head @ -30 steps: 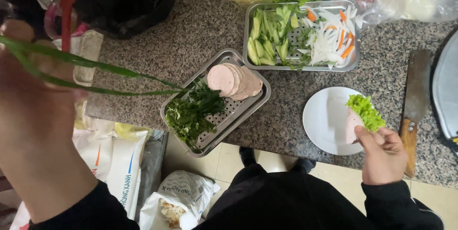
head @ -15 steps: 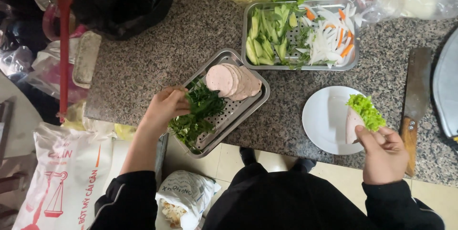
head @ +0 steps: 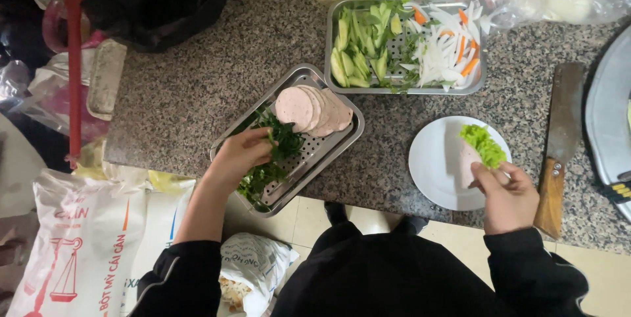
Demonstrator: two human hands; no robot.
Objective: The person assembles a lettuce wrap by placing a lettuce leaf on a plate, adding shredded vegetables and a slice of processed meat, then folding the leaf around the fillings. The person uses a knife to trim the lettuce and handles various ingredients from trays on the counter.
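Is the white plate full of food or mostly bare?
Mostly bare. The white plate carries only a lettuce leaf on a pale slice, which the right hand holds at the plate's right side.

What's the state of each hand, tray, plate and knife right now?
left hand: pinching the green herbs
right hand: holding the lettuce roll over the white plate
near tray: holds herbs, sliced sausage
far tray: full of cut vegetables
cleaver: flat, untouched
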